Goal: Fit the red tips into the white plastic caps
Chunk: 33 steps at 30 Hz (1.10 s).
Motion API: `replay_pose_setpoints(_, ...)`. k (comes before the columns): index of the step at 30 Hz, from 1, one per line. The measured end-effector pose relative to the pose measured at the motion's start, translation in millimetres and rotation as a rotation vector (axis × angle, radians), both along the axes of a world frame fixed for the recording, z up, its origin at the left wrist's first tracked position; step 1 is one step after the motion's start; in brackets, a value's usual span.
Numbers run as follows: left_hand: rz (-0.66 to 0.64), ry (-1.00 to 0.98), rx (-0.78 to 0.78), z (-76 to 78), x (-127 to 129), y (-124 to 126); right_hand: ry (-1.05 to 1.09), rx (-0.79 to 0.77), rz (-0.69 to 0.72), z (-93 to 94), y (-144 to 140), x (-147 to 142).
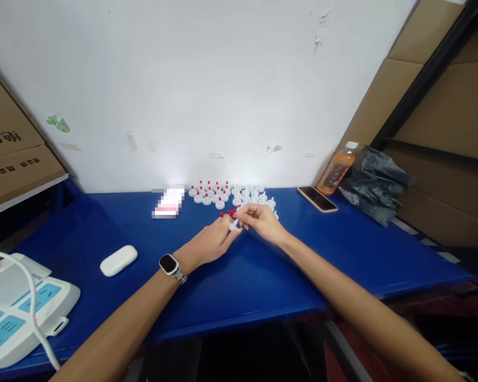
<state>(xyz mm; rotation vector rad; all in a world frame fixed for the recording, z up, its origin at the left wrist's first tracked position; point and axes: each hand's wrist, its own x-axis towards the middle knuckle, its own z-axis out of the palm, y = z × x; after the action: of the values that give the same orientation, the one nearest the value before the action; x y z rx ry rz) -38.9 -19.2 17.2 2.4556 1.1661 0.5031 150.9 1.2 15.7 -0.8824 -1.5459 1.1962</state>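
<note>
My left hand (210,242), with a watch on its wrist, and my right hand (262,221) meet over the blue table (242,276). Between their fingertips they pinch a small white plastic cap (234,226). A few loose red tips (229,213) lie on the table just beyond the fingers. Behind them, by the wall, stand several white caps with red tips (211,192) on the left and several plain white caps (252,195) on the right.
A white earbud case (118,260) lies at the left, a white power strip with a cable (19,313) at the near left corner. A phone (317,199), an orange drink bottle (336,168) and a black bag (376,185) sit at the right. Cardboard boxes flank both sides.
</note>
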Motion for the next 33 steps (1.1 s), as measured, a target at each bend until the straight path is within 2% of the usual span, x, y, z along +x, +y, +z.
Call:
replay_pose_setpoints(8, -0.006, -0.035, 0.021, 4.1, 4.0, 4.0, -0.041, 0.065, -0.016, 2.5, 0.3, -1.6)
replay_pose_setpoints(13, 0.06, -0.205, -0.007, -4.9, 5.5, 7.4, -0.158, 0.176, -0.057, 17.0, 2.2, 2.4)
replay_pose_setpoints(15, 0.108, -0.269, -0.041, -10.0, 2.2, 11.0, -0.259, 0.269, -0.15, 25.9, 12.4, 6.3)
replay_pose_setpoints(18, 0.113, -0.236, -0.073, -14.0, -6.4, 18.5, -0.462, 0.38, -0.267, 37.3, 37.4, 10.5)
replay_pose_setpoints(21, 0.137, -0.177, -0.054, -13.3, -12.9, 24.6, -0.671, 0.43, -0.232, 40.6, 65.1, 7.8)
replay_pose_setpoints(25, 0.145, -0.136, -0.026, -10.7, -13.5, 24.3, -0.877, 0.463, -0.165, 35.2, 90.0, -5.1)
replay_pose_setpoints(33, 0.13, -0.08, -0.014, -9.6, -12.1, 19.0, -1.09, 0.469, -0.147, 27.6, 103.7, -21.0)
